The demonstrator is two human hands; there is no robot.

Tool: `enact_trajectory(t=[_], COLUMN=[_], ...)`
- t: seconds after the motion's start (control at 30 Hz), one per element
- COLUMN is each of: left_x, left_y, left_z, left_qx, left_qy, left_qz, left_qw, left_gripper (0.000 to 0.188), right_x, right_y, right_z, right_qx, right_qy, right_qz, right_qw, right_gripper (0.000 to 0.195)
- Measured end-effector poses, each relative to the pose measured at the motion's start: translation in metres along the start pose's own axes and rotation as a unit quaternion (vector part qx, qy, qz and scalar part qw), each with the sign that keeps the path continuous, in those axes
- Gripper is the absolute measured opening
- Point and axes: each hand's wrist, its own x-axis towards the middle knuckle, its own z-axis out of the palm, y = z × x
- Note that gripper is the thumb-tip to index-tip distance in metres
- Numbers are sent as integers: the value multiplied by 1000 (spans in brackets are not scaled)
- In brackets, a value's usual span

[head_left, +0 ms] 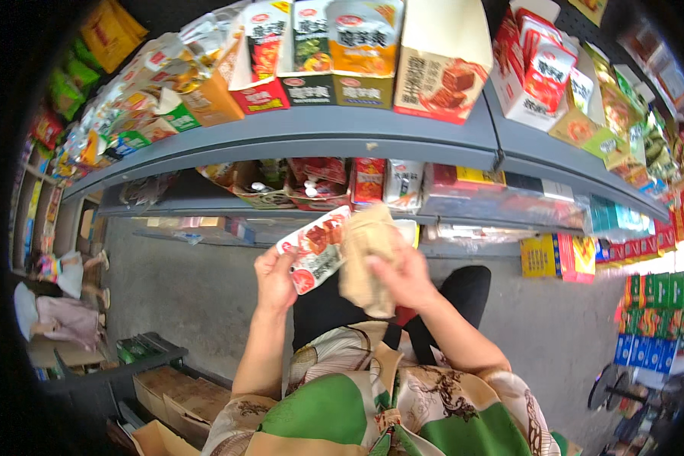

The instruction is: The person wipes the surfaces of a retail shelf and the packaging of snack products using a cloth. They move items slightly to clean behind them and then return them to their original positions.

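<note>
My left hand [277,278] grips the lower end of a flat white snack packet [317,245] printed with red food pieces, which tilts up to the right. My right hand [402,272] holds a crumpled tan cloth [369,256], its edge against the packet's right side. The cloth is blurred and hides part of the packet. Both hands are in front of my body, before the lower shelves. Above them, an upright box with an orange snack pouch [365,43] and a cream carton [442,85] with a picture of red-brown cubes stand on the upper grey shelf.
The grey metal shelf edge [319,139] curves across the view, with more snack boxes along it. Yellow and red cartons [557,256] stand by the lower shelf at right. Brown cardboard boxes [176,399] lie at lower left. Other people [62,319] are at the far left.
</note>
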Motion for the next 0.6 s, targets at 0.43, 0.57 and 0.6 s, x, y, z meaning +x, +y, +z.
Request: enact_trajectory(t=[0.43, 0.57, 0.6], left_x=[5, 11, 12], left_y=[7, 1, 0], left_z=[50, 43, 44], left_qx=[-150, -182, -185], left_qy=[-130, -137, -134], left_qz=[-130, -131, -134], left_qw=[971, 965, 964], left_gripper=[20, 20, 20], right_x=[3, -4, -7], right_y=[63, 53, 41], right_z=[-79, -71, -67], right_qx=[18, 533, 534], right_qy=[81, 202, 226], right_qz=[288, 236, 197], right_qw=[954, 787, 790], right_gripper=[24, 46, 48])
